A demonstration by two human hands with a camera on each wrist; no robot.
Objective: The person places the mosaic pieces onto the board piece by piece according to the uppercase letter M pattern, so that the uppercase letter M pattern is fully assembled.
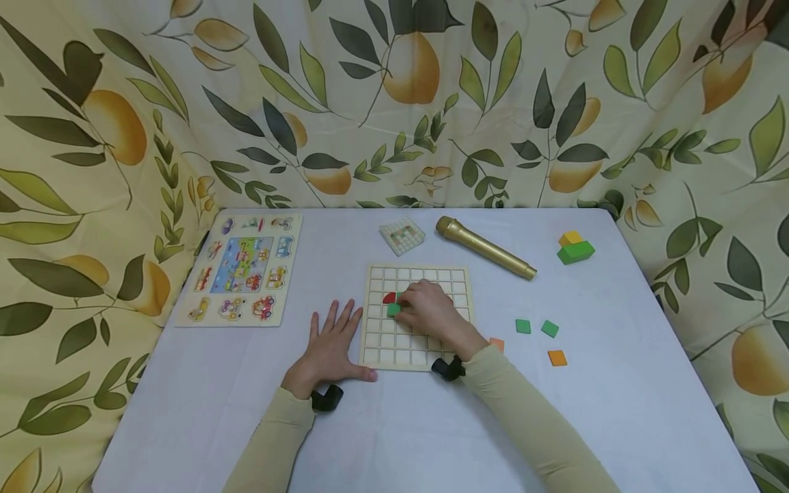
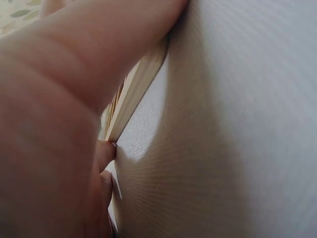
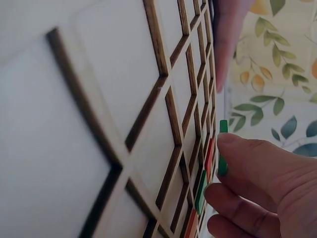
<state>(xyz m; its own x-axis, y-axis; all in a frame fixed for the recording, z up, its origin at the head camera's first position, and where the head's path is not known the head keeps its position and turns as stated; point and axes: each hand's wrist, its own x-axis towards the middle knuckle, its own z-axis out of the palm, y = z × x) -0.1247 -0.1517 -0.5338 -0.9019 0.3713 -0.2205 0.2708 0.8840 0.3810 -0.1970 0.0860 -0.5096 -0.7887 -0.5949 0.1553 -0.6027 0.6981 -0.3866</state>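
- While pinching a green tile [image 3: 223, 127] in the right hand [image 1: 428, 311], presumably for control, held it over the grid [image 1: 379, 340].
- Rested the left hand [image 1: 329, 350], splayed and empty, on the surface [image 1: 394, 438] beside the grid, perhaps bracing.
- Had loose tiles [image 1: 523, 326] rightward, likely for reach.

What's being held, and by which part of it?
A small flat green tile, pinched by the right hand near one end, which sticks out; the remaining contact is hidden. The left hand holds nothing.
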